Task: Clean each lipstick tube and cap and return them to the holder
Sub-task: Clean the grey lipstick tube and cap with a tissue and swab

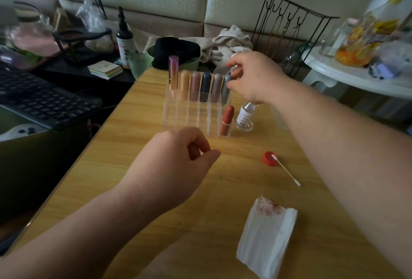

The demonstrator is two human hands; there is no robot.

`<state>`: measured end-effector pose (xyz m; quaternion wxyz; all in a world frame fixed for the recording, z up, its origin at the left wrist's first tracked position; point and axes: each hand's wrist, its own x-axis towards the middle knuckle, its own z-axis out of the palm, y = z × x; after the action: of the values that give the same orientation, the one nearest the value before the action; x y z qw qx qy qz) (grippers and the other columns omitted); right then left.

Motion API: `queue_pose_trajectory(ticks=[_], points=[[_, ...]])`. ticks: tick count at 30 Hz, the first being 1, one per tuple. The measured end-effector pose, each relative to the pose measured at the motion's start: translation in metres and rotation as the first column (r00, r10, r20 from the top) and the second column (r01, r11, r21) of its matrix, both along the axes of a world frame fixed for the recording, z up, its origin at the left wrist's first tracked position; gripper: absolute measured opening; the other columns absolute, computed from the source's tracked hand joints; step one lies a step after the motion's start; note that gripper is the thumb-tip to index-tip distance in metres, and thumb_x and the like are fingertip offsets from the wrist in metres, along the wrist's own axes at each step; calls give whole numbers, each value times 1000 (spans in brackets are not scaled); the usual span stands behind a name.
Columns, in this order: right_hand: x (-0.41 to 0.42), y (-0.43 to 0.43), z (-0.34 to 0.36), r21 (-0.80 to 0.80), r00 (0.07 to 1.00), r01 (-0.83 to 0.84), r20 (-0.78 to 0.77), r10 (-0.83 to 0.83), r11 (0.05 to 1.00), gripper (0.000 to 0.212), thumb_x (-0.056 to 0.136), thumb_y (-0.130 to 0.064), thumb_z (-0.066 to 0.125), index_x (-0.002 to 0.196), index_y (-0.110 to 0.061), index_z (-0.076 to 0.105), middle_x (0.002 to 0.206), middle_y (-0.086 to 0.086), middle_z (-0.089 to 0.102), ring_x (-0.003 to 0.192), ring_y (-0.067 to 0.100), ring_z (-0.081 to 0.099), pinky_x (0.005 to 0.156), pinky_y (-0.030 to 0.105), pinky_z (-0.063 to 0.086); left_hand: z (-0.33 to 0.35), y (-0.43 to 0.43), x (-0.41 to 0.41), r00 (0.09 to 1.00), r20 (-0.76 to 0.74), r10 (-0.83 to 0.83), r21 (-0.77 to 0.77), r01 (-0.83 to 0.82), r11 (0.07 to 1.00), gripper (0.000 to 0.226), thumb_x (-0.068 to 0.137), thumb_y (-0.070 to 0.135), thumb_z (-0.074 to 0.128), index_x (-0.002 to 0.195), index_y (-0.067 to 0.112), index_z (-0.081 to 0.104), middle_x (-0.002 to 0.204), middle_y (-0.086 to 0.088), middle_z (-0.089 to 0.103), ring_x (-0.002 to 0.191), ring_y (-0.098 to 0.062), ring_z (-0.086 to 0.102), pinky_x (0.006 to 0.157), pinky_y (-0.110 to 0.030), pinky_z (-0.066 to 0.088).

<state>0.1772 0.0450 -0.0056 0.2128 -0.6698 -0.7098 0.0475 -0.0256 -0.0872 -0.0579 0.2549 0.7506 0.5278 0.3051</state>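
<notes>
A clear acrylic holder [170, 111] stands mid-table. Its back row holds several lipsticks: a tall pink-purple tube [173, 71], then orange, mauve, dark blue and taupe ones, with a grey lipstick [225, 88] at the right end. A red lipstick [227, 120] stands in the front right compartment. My right hand [252, 78] reaches over the holder's right end, and its thumb and fingers pinch the top of the grey lipstick. In front of the holder my left hand [176, 162] hovers low over the table, fingers loosely curled and holding nothing.
A small clear labelled bottle [245, 115] stands right of the holder, partly under my right wrist. A red cap [268, 158], a cotton swab [287, 171] and a red-stained tissue [267, 236] lie on the wooden table [124, 156]. A keyboard [44, 100] sits left, a black wire rack [289, 33] behind.
</notes>
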Motion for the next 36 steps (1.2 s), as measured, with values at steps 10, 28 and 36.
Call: queue_pose_trajectory(ticks=[10,28,36], points=[[4,-19,0,289,985,22,-170,28,957,30,85,-23,73,115,-24,72,96,-12,67,80,-2,58,71,8,45,3,2,3,999,32,6,-4,-6,1000,24,83,47,64,106,41,60,85,22,62,68,5,59,59,-14,50],[3,-221,-43,-1,707,-198,-693,142,980,56,80,-24,77,130,-35,55,108,-6,67,97,18,67,74,42,59,4,-41,18,899,380,-219,-243,326,914,20,76,40,76,93,32,72,72,2,75,59,-21,67,56,-47,57],[1,-228,-62,-176,668,-147,-743,-34,973,33,79,-16,81,108,-29,69,88,0,75,82,18,71,79,48,58,-8,-38,28,703,706,-86,-355,457,816,51,77,14,71,123,32,60,84,-17,73,60,-27,63,51,-35,49]])
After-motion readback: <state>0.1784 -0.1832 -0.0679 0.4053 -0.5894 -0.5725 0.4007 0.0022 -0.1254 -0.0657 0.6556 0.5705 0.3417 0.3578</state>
